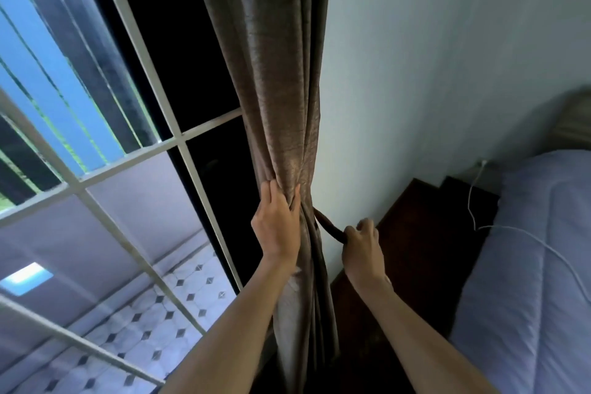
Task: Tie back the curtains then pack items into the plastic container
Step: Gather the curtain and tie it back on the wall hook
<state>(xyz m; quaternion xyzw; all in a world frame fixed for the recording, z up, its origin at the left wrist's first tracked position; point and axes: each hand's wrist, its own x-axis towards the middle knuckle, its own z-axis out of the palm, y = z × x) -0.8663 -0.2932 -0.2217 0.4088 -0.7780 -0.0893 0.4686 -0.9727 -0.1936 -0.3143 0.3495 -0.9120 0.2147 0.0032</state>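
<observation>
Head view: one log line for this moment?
phase: tie-back | left hand: grips gathered brown fabric curtain | right hand: pulls dark brown tie-back strap | container: not visible

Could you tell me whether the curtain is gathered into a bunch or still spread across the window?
Gathered. The curtain is bunched into narrow folds beside the wall, the left hand gripping it, leaving the window uncovered.

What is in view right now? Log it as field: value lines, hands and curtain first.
left hand: left hand grips the gathered curtain
right hand: right hand pinches the end of the tieback strap
strap: runs from behind the curtain to the right hand; not yet fastened
window: white-barred window left of the curtain
bed: blue-covered bed at right, white cable across it
container: not in view
</observation>
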